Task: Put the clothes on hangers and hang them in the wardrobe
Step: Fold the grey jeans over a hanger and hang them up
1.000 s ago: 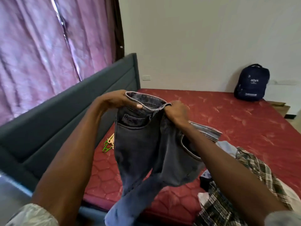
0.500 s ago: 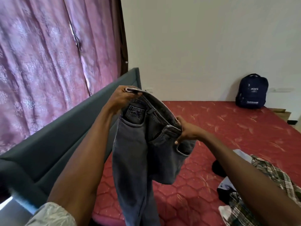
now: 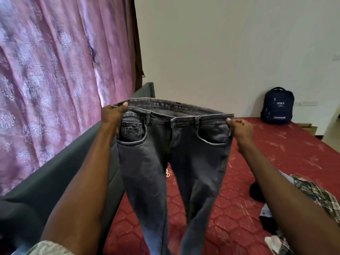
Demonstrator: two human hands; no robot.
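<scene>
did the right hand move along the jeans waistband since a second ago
Yes. The right hand slid rightward, toward the backpack, from beside the left hand to the opposite end of the jeans waistband, now stretched wide.

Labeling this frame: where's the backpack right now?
In the head view, the backpack sits at the far right, upright against the white wall at the far end of the red mattress, beyond the right hand.

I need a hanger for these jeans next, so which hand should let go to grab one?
Probably the left. Both hands grip the waistband of the jeans, held spread over the bed. What looks like a hanger shows between the legs, toward the left hand's side; the right hand is farther off.
</scene>
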